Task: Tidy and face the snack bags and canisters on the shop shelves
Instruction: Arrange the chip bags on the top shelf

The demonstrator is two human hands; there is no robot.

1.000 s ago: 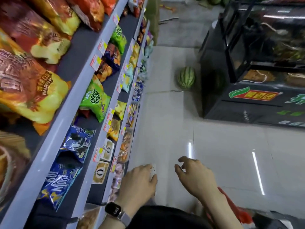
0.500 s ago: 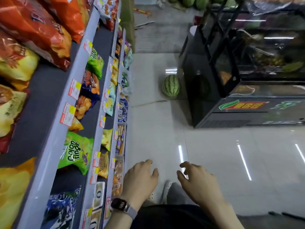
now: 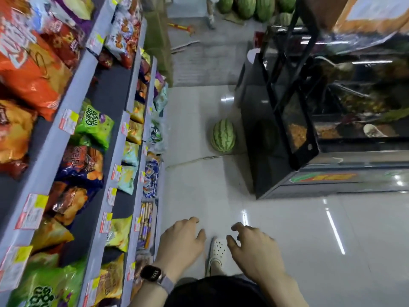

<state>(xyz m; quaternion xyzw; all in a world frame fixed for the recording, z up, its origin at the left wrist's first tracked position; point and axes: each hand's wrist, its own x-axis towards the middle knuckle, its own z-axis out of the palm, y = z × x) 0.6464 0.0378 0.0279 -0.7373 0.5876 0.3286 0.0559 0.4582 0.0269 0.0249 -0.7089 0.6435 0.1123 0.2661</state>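
Grey shop shelves [image 3: 55,138] run down the left, stocked with snack bags. A green onion-rings bag [image 3: 95,126] leans on the second shelf, above a dark blue and orange bag [image 3: 83,166]. A large orange bag [image 3: 31,78] fills the top shelf. Yellow bags [image 3: 119,232] sit lower down. My left hand [image 3: 180,242], with a watch on its wrist, hovers in front of the lowest shelf, fingers apart and empty. My right hand [image 3: 254,249] floats over the floor beside it, fingers loosely curled around nothing.
A watermelon [image 3: 223,135] lies on the white tiled floor beside a black glass-topped freezer [image 3: 285,138] at the right. More watermelons [image 3: 252,6] are piled at the far end of the aisle. My white shoe [image 3: 218,251] shows between the hands.
The view has moved forward along the aisle and tilted up, so the shelves slid toward me and farther bags came into sight. Both hands stay empty, held low in front.
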